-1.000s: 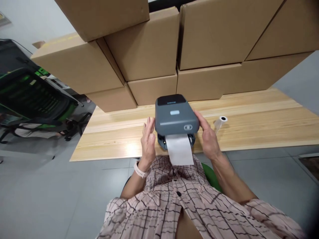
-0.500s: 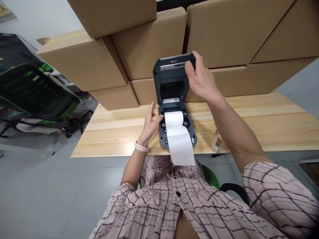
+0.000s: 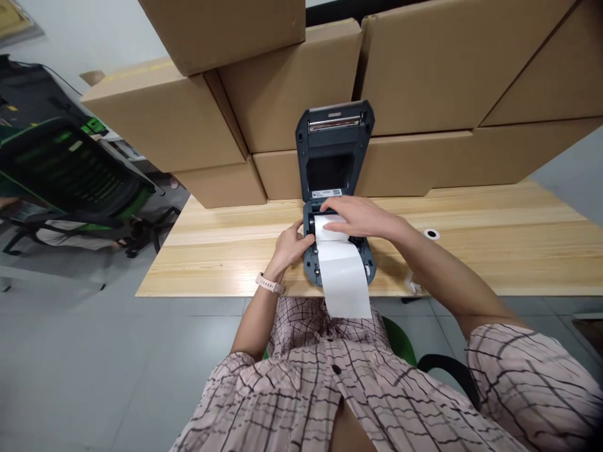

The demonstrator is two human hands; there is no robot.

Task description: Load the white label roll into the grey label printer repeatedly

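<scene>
A dark grey label printer (image 3: 308, 267) stands at the table's front edge with its lid (image 3: 304, 166) raised. Inside the base lies a white label roll (image 3: 325, 233), and its loose strip (image 3: 346, 282) runs forward over the table edge. My left hand (image 3: 291, 246), with a pink band on the wrist, grips the printer's left side, thumb on the rim. Across the roll reaches my right hand (image 3: 360, 216), its fingers stretched out and apart. The fingers lie over the top of the roll and partly hide it.
Stacked cardboard boxes (image 3: 419, 69) stand behind the printer along the wooden table (image 3: 226, 251). On the right are a small white roll with a dark core (image 3: 431, 234) and a crumpled white scrap (image 3: 412, 282). A black office chair (image 3: 70, 169) stands at left.
My right hand has let go of the raised lid and come down over the label roll. My left hand has closed in on the printer's side. The lid stays up.
</scene>
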